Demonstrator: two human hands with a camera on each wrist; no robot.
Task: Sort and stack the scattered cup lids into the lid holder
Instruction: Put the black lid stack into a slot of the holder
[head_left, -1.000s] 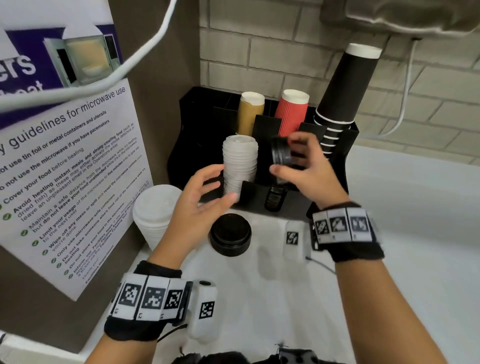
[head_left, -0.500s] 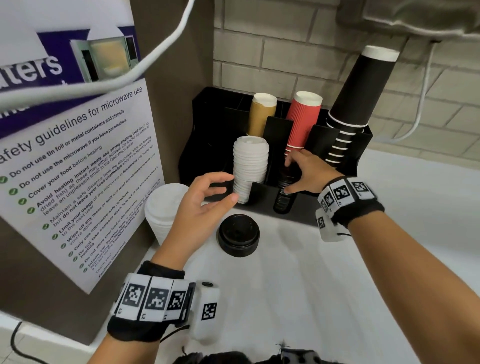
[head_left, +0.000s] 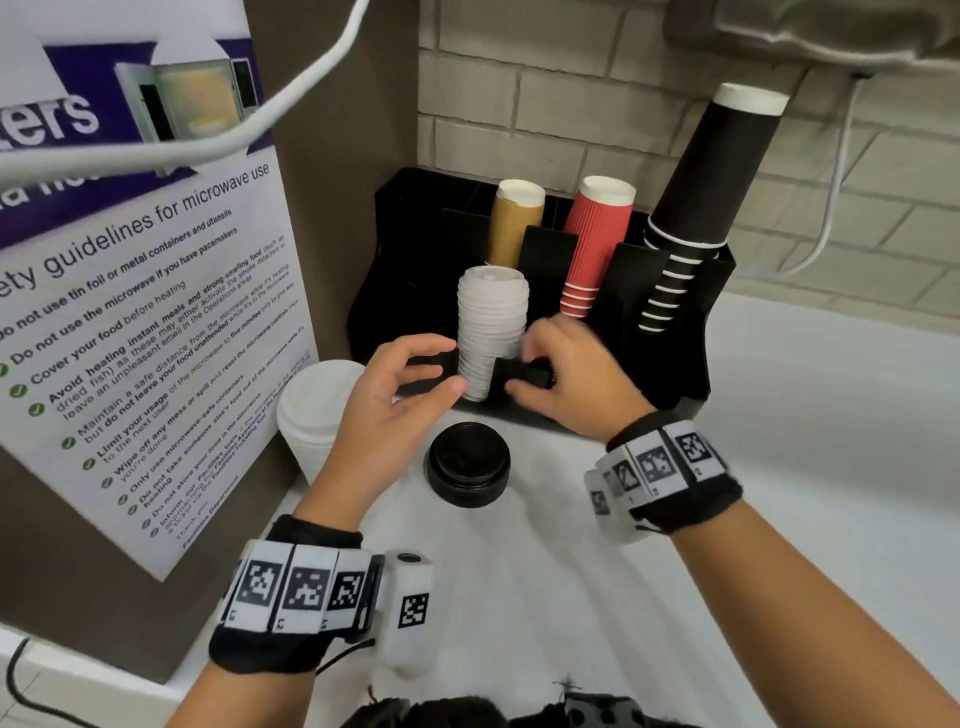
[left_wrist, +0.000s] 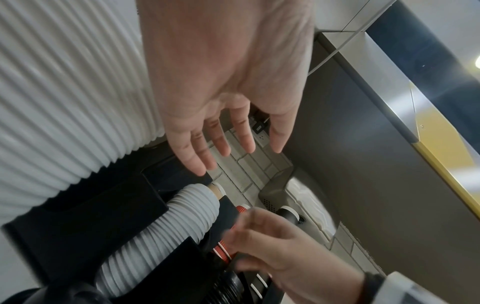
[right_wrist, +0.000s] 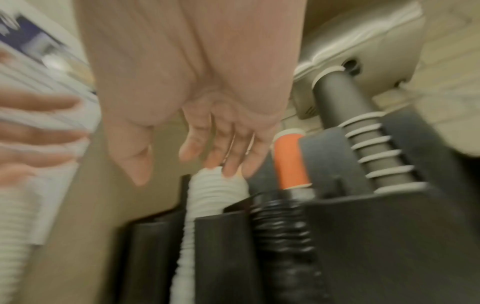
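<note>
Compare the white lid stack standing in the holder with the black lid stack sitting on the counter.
The white lid stack is tall, with many lids, and stands inside the black holder. The black lid stack is short and sits loose on the white counter, outside the holder. Both stand upright, untouched.

we see pale brick wall behind white counter. brown side panel at left carries microwave safety poster. white cable crosses upper left. grey wall-mounted unit overhangs top right, thin white cord drooping beneath.
</note>
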